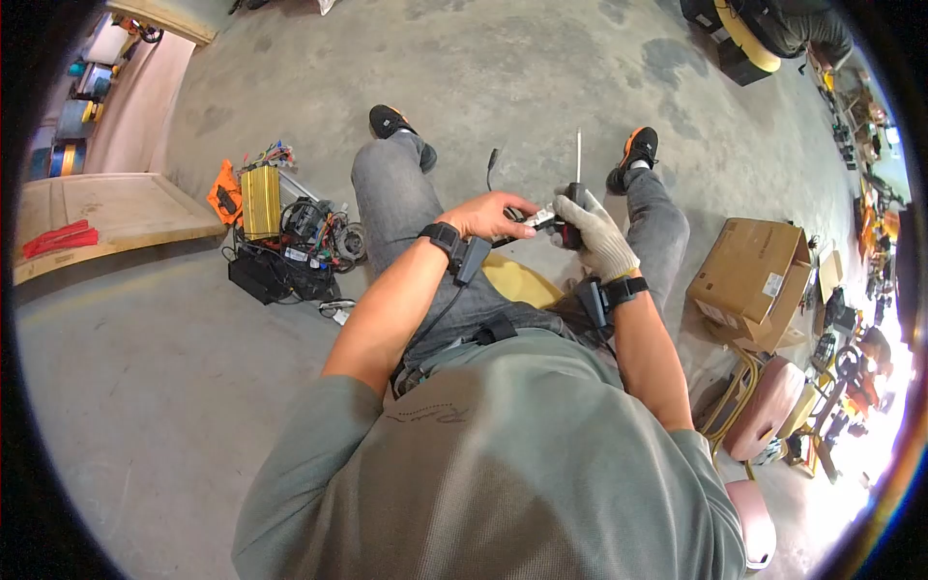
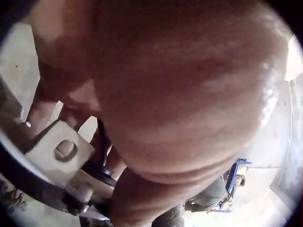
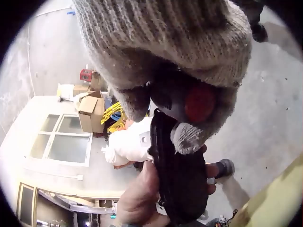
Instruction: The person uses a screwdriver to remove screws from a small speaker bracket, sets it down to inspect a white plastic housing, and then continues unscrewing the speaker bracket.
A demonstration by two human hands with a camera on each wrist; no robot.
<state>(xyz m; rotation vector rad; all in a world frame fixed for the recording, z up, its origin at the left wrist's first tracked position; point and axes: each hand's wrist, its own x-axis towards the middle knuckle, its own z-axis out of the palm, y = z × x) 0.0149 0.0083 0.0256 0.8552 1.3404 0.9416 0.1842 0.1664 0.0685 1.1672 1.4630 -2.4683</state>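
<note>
My bare left hand (image 1: pixel 486 215) holds a black oval housing (image 3: pixel 180 175) between thumb and fingers, in front of my lap. A pale plate with a round hole (image 2: pixel 60 149) shows beside it in the left wrist view. My right hand (image 1: pixel 606 242), in a knitted glove, grips a screwdriver (image 1: pixel 577 193) by its black handle with a red end. Its long shaft points up and away from me, not at the housing. Gloved fingertips (image 3: pixel 188 137) are right at the housing's upper end. A black cable with a plug (image 1: pixel 493 159) sticks up beyond the left hand.
On the floor at left lie a gold metal box (image 1: pixel 260 203), a black adapter (image 1: pixel 259 275) and tangled wires. A wooden platform (image 1: pixel 116 208) bears red gloves (image 1: pixel 60 239). At right stand a cardboard box (image 1: pixel 749 275) and a pink-padded seat (image 1: pixel 764 406). My legs frame a yellow seat (image 1: pixel 522 280).
</note>
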